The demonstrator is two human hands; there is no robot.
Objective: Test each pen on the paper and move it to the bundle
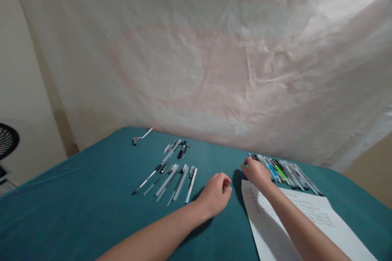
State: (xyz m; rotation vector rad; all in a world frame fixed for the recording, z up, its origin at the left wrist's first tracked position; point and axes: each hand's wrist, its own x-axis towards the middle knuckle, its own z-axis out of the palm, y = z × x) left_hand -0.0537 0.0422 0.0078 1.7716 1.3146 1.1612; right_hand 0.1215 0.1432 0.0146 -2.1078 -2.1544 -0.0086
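Note:
My left hand rests on the teal table near the middle, fingers curled loosely with nothing visible in them. Just left of it lies a loose group of several white and clear pens. My right hand reaches forward over the top edge of a printed white sheet. Its fingers are closed at the left end of a tight row of several pens, some blue and green. Which pen they grip is hidden by the hand.
A few more pens lie farther back, and a single white-handled item sits near the far edge. A wrinkled pale cloth hangs behind the table. A dark mesh chair shows at the far left.

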